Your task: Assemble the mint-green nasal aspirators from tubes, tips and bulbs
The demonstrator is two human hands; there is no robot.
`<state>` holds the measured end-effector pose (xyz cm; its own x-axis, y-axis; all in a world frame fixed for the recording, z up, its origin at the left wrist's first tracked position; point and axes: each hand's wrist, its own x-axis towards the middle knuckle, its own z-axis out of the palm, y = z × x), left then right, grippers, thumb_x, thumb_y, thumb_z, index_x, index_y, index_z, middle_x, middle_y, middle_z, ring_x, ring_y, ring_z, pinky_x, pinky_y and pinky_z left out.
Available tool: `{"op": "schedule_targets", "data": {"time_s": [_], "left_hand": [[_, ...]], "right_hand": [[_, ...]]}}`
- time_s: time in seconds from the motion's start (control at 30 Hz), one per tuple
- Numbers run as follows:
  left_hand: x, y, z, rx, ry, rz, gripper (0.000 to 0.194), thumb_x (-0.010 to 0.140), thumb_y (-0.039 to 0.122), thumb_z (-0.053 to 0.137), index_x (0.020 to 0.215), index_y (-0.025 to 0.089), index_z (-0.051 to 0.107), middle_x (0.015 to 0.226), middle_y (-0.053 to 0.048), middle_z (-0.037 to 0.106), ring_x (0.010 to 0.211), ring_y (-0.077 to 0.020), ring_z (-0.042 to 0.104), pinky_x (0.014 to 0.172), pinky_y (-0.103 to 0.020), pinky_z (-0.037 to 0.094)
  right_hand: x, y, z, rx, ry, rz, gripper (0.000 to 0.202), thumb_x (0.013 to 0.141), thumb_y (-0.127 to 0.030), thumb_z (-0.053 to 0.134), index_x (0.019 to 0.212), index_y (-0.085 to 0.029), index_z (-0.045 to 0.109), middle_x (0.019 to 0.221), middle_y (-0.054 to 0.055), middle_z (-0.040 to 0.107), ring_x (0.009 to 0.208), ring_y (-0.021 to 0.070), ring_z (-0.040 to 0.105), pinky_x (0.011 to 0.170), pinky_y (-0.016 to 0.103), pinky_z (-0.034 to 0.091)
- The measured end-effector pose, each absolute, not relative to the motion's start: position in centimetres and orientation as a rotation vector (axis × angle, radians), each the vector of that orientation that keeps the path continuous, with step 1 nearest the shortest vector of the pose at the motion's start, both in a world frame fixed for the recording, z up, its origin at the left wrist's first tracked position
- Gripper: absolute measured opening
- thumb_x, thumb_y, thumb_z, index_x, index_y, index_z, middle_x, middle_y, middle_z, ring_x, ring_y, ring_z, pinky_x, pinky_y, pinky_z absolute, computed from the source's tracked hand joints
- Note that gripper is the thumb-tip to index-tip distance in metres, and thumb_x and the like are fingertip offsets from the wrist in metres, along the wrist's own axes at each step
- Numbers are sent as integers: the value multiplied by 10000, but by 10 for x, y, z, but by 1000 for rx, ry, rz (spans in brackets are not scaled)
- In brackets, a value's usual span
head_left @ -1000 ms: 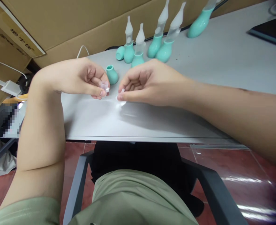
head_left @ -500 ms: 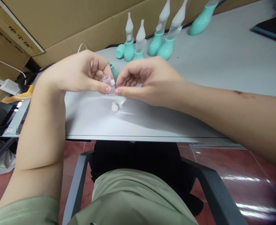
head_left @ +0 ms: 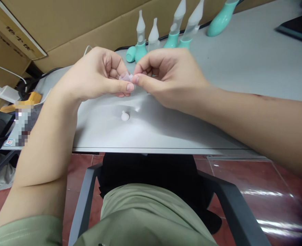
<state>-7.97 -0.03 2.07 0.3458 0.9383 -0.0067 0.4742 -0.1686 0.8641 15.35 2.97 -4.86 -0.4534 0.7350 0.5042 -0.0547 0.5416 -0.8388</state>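
A small clear plastic piece (head_left: pixel 124 76) is up just beyond the white disc (head_left: pixel 125 117), held off the table by the left hand (head_left: pixel 103 73), whose thumb and fingers pinch it; the right hand (head_left: pixel 170 73), also beyond the white disc and to its right, has its thumb and forefinger closed on the piece's right end, though exactly what part lies between those fingertips is hidden.

Half a second ago the hands were nearer the white disc, the right fingertips just beside the piece; now both hands are farther beyond it and meet at the piece; a second ago the right fingertips were at the white disc, which now lies alone on the grey table (head_left: pixel 102 128); so the work, as I judge it, centres on the piece, with the white disc set aside.

Farther beyond the white disc, a teal bulb (head_left: pixel 131 54) lies on its side, next to an upright bulb with a white nozzle (head_left: pixel 141 41); well to the white disc's left is a white adapter (head_left: pixel 9 94); far to its right, a dark flat object (head_left: pixel 298 29).
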Motion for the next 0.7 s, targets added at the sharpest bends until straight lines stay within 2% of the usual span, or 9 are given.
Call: {"op": "schedule_targets", "data": {"time_s": [0.2, 0.33, 0.5, 0.6, 0.7], "left_hand": [[-79, -1, 20, 1746, 1205, 723, 478, 691, 403, 1255, 880, 189, 871, 852, -38, 903, 845, -220, 886, 772, -325, 690], [-83, 1, 21, 1715, 1142, 666, 461, 698, 393, 1253, 916, 202, 894, 888, -25, 919, 846, -212, 877, 819, -336, 731], [-84, -1, 24, 1659, 1106, 633, 382, 739, 323, 1217, 922, 191, 909, 900, -50, 917, 867, -215, 914, 830, -312, 758], [-81, -4, 24, 1640, 1098, 649, 371, 755, 267, 1201, 931, 155, 894, 904, -66, 922, 861, -207, 923, 820, -282, 763], [-81, -4, 24, 1635, 1093, 657, 335, 744, 220, 1183, 914, 150, 903, 881, -58, 921, 841, -198, 926, 802, -249, 766]], "right_hand": [[153, 32, -51, -620, -1917, 989, 306, 1100, -107, 844, 904, -216, 637, 798, -30, 556, 775, 139, 447, 755, 333, 353], [156, 34, -52, -492, -1930, 1131, 272, 1146, -145, 788, 943, -211, 619, 770, -43, 516, 751, 120, 455, 754, 313, 386], [159, 38, -54, -271, -1906, 1335, 205, 1157, -218, 767, 982, -206, 663, 792, -38, 557, 787, 117, 553, 835, 289, 486], [161, 39, -53, -268, -1909, 1390, 223, 1164, -237, 770, 971, -206, 662, 801, -29, 554, 772, 121, 532, 781, 283, 454], [163, 41, -52, -333, -1941, 1409, 288, 1170, -330, 819, 971, -204, 652, 817, -15, 576, 746, 124, 492, 695, 288, 371]]}}
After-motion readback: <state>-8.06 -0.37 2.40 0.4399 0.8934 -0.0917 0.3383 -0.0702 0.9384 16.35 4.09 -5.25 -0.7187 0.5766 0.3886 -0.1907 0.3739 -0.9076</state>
